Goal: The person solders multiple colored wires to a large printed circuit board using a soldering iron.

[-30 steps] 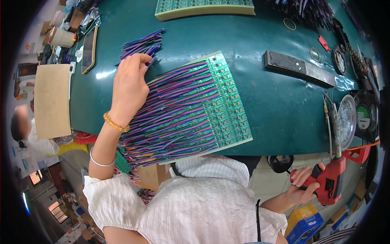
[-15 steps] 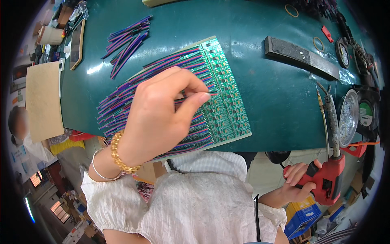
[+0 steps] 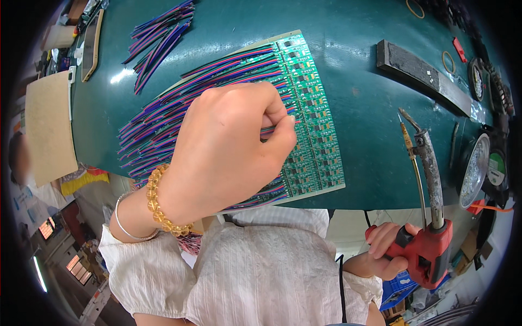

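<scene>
A green circuit board panel [image 3: 321, 136] lies on the table, with rows of small chips. Bundles of thin coloured wires [image 3: 147, 122] run off its left side. Over the board, my left hand [image 3: 228, 141] is closed in a pinch on a wire bundle, its fingertips right at the board's pads; the hand covers part of the wires. At the lower right my right hand [image 3: 387, 247] grips a red soldering gun [image 3: 435, 252] by its handle. The gun points upward, its tip and thin feed tube apart from the board, to its right.
Loose wire bundles [image 3: 163, 38] lie at the far left, near a phone [image 3: 92, 46]. A dark bar [image 3: 421, 76] lies at the right. Beyond the gun are a round dish [image 3: 474, 171] and a solder spool [image 3: 496, 168]. Another person [image 3: 20, 160] shows at the left edge.
The soldering gun's tip has come left, nearer the board, and the gun is tilted more to the left. My left hand keeps its pinch at the board. The whole view has shifted slightly.
</scene>
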### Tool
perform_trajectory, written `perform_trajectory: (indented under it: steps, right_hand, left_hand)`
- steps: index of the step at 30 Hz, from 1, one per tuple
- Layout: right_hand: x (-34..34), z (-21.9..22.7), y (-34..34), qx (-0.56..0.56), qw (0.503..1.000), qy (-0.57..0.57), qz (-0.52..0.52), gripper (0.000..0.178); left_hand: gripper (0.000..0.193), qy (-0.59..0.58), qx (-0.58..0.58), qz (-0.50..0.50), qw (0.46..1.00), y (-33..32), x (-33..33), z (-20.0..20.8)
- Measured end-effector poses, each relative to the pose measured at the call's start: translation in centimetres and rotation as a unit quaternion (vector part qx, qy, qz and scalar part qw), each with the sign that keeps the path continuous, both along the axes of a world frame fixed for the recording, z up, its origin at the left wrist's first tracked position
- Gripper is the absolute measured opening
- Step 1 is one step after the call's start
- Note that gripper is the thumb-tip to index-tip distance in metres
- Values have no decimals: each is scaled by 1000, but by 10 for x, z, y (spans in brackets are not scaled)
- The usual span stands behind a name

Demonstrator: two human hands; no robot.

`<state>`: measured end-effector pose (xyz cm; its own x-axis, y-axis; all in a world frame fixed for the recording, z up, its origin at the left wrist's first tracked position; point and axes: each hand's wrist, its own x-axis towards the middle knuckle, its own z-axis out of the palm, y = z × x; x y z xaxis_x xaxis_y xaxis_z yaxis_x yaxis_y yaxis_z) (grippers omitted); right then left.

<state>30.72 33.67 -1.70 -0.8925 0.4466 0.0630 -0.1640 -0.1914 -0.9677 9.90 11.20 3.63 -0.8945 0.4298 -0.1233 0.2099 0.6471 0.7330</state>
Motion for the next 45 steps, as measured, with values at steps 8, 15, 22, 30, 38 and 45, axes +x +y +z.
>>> perform_trajectory:
  steps: [8,15,22,30,38,45]
  right_hand:
    - [1,8,18,-45,987,-40,151,52]
    - [2,3,1,-54,993,-47,97,69]
    - [6,-25,23,42,953,-7,300,95]
    - [13,-12,14,56,960,-129,243,93]
    - [21,-19,18,-12,974,-85,210,87]
    - [15,10,16,100,953,-194,211,89]
  left_hand:
    - [17,-41,-34,-14,998,-1,-2,0]
    - [16,65,-63,5,996,9,7,-8]
    - [17,64,-48,4,997,2,6,-11]
    - [16,51,-28,2,998,2,4,-12]
    - [15,54,-39,10,998,3,5,-11]
    - [16,54,-46,1,997,1,4,-12]
